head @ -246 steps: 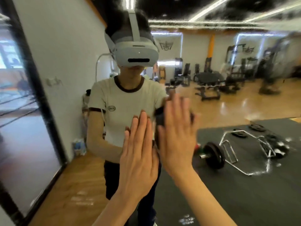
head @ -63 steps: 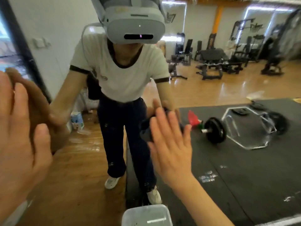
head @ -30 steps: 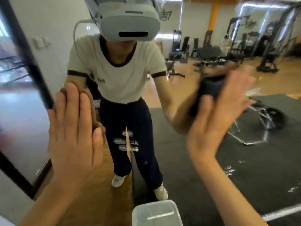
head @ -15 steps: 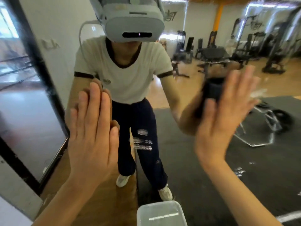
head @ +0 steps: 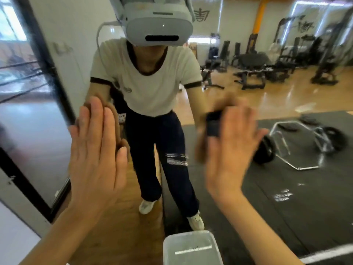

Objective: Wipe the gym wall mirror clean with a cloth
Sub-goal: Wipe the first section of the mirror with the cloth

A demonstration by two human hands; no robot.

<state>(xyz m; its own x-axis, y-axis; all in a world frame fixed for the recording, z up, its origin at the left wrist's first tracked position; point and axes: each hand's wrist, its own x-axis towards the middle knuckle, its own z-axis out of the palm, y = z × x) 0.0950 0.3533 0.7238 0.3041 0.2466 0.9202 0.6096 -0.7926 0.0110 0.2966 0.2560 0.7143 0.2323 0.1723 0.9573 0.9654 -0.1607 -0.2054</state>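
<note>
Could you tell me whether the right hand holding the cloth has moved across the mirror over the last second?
Yes. The right hand with the dark cloth has slid left and down, judged against the reflected hex bar, which it previously overlapped.

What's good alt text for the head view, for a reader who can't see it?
A person's flat right hand presses a dark cloth against a large wall mirror while the flat left hand braces on the glass. White smears streak the mirror, and a translucent plastic tub sits below.
</note>
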